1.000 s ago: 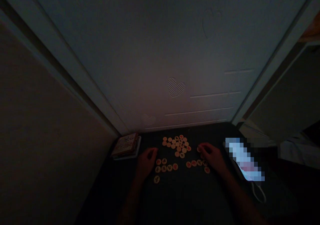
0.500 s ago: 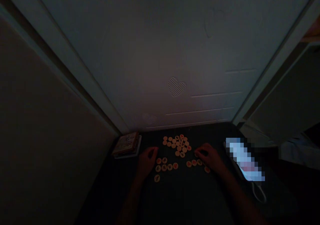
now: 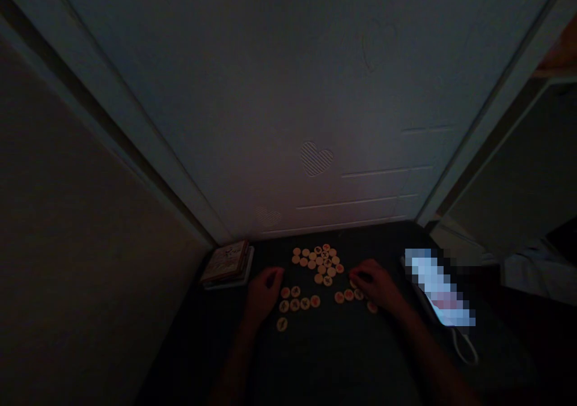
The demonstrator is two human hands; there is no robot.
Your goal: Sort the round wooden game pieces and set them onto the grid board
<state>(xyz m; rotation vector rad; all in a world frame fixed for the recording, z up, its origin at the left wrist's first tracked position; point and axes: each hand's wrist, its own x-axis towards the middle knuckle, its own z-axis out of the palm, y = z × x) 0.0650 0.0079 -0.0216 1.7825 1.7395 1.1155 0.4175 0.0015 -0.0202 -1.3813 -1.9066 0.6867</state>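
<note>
Grip of right hand (image 3: 373, 278) narrow on one disc (image 3: 353, 284), nearer the row of discs (image 3: 348, 295) than before

On the dark table (image 3: 333, 358) lie round discs (image 3: 312, 265) in groups, a small stack (image 3: 226, 263) and a lit device (image 3: 445, 318)

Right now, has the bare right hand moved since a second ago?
Yes: against the striped heart on the pale panel, the bare right hand has shifted left, towards the clustered round tan pieces.
</note>
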